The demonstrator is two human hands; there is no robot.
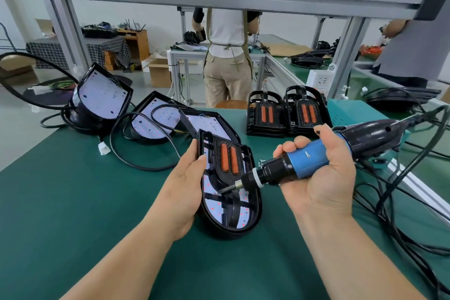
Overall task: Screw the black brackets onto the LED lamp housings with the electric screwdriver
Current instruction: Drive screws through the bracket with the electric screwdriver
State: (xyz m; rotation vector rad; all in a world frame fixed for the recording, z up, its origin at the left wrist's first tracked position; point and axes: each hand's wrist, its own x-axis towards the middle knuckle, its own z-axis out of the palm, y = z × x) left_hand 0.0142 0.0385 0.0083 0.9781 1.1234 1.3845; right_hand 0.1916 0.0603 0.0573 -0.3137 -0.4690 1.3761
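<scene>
The left hand grips the housing by its left edge on the mat. The right hand curls round the screwdriver, with the bit on the bracket inside. The bracket stacks stand behind, the spare housings are at left, and the cables at right.

bench: green top | rear left: housings, white plug | rear right: two bracket stacks | right: cords
</scene>
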